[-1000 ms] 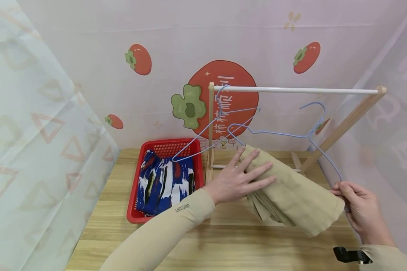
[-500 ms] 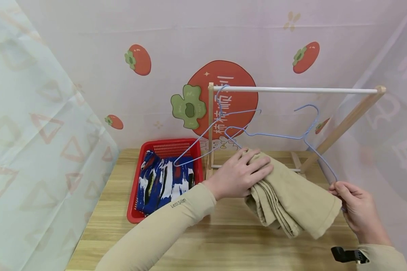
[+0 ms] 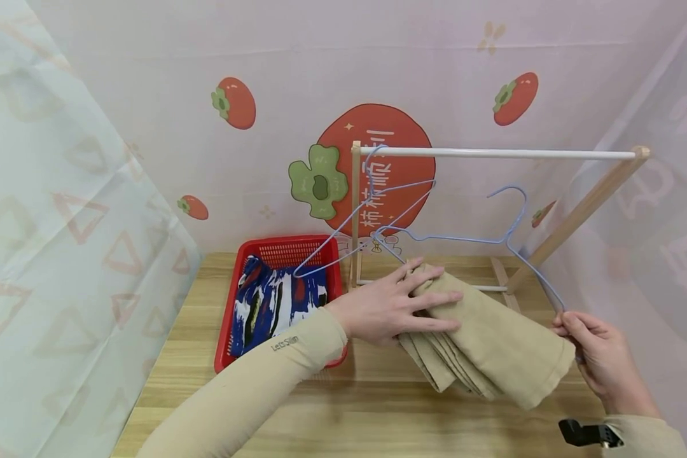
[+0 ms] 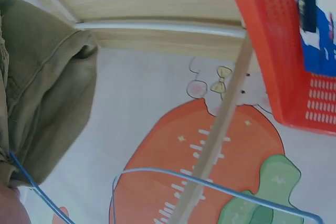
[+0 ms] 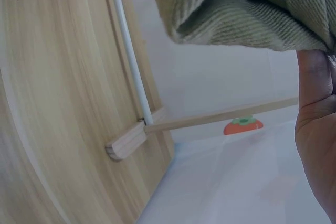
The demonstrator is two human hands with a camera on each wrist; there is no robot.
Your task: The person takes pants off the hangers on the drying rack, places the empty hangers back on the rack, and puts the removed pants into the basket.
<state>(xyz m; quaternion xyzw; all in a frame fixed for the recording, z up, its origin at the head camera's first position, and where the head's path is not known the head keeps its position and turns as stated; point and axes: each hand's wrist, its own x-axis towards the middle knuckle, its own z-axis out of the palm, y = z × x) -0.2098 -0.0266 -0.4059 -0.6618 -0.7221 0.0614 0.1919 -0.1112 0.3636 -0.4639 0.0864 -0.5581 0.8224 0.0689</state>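
Folded khaki trousers (image 3: 500, 340) hang draped over a blue wire clothes hanger (image 3: 458, 239). The hanger is tilted, and its hook stands free below the rack's bar. My left hand (image 3: 380, 312) lies on the left end of the trousers with its fingers spread and fairly straight; its thumb is hidden. At the far end, my right hand (image 3: 601, 356) pinches the hanger's right corner beside the hem. In the left wrist view the trousers (image 4: 52, 82) drop at the left edge, with hanger wire running out from under them. The right wrist view shows the cloth (image 5: 252, 19) close above the thumb.
A wooden rack with a white top bar (image 3: 509, 154) stands behind the trousers. Another blue hanger (image 3: 403, 187) hangs at its left end. Left of the rack, a red basket (image 3: 223, 337) holds a blue, white and black patterned cloth (image 3: 283, 299). Fabric walls enclose the wooden table (image 3: 166, 356).
The held hanger and its hook have sunk lower and slightly left. My left hand's fingers curled over the trousers half a second ago and are now spread; the right hand keeps its pinch.
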